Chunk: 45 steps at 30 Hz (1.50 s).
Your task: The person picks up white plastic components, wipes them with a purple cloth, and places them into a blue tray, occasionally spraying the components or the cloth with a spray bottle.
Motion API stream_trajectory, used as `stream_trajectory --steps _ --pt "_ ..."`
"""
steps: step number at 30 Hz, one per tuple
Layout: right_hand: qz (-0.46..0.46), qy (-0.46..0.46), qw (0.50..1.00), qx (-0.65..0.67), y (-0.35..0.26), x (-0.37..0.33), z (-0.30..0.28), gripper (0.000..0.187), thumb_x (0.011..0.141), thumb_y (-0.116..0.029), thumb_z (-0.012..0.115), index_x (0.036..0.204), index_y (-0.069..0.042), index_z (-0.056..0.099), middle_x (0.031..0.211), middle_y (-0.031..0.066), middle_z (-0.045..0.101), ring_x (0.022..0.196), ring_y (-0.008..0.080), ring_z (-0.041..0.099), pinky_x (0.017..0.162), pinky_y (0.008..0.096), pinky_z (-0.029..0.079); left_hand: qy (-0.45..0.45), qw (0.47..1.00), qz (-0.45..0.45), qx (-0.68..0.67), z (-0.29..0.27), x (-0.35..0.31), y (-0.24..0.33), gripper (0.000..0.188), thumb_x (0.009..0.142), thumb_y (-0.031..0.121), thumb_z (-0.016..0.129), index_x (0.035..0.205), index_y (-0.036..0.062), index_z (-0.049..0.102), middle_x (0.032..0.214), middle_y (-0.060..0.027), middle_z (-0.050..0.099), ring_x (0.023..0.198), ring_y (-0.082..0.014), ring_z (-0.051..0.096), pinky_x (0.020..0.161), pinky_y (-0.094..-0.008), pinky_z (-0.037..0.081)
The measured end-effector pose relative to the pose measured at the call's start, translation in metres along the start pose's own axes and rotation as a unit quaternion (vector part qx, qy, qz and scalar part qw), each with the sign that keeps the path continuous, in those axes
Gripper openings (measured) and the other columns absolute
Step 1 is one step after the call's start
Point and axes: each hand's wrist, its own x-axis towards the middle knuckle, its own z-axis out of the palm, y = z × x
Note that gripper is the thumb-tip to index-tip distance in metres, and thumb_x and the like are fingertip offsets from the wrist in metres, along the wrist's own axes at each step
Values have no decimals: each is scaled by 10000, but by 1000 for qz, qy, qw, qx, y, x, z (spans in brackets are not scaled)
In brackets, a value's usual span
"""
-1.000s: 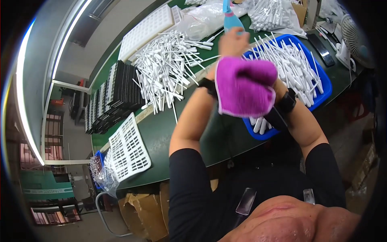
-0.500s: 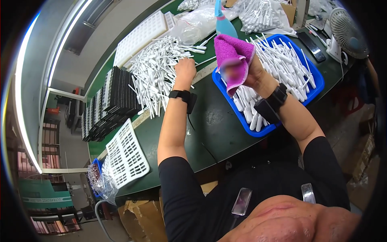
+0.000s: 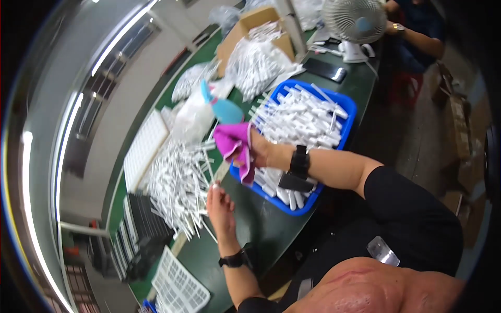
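Observation:
My right hand (image 3: 261,150) is closed on a magenta cloth (image 3: 234,138), which drapes over the fingers at the near-left edge of a blue tray (image 3: 350,112). The tray holds many white plastic droppers (image 3: 300,117), each with a thin stem and thicker bulb. To its left, my left hand (image 3: 223,211) is raised with fingers curled and fingertips pinched on a slim white dropper (image 3: 212,172), slightly blurred. Beside that hand, a loose heap of similar white droppers (image 3: 177,182) spreads over the green table (image 3: 261,229).
A blue spray bottle (image 3: 225,108) stands beyond the cloth. Bagged white droppers (image 3: 255,68), a cardboard box (image 3: 232,47), a phone (image 3: 324,70) and a fan (image 3: 355,21) lie farther back. Left are a white foam tray (image 3: 146,148), black trays (image 3: 148,219) and a white grid basket (image 3: 180,284). Another person (image 3: 422,41) sits at far right.
The view has swung to the right. My left hand has come away from the heap toward the cloth, with a dropper between its fingers. My right hand still holds the cloth.

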Motion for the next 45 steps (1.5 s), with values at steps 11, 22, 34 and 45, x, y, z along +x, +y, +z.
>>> stream_trajectory --steps 11,22,34,45 --pt "-2 102 991 -83 58 19 -1 388 943 -340 414 1096 -5 538 719 47 549 536 144 506 421 267 395 20 982 -15 -187 -70 -37 -11 258 921 176 503 1142 43 525 817 14 510 562 -46 371 447 -185 291" --pt "4 224 970 -91 74 18 41 298 947 -299 441 983 -45 593 836 46 634 704 164 615 640 263 501 22 984 23 -176 -42 -47 -3 199 943 215 475 1014 45 550 793 -13 558 504 -54 395 415 -188 316" --pt "48 6 999 18 53 14 -5 246 915 -365 481 849 -147 573 642 -38 539 491 91 489 415 235 385 -231 951 -172 -115 18 -61 2 238 963 279 415 917 73 526 596 18 433 405 -42 308 361 -179 258" --pt "40 143 965 -215 42 10 7 300 903 -405 501 874 -127 608 727 -21 592 580 81 529 504 234 428 -76 993 71 64 67 -74 -29 242 938 238 497 930 4 560 649 -59 566 441 -67 431 393 -192 324"
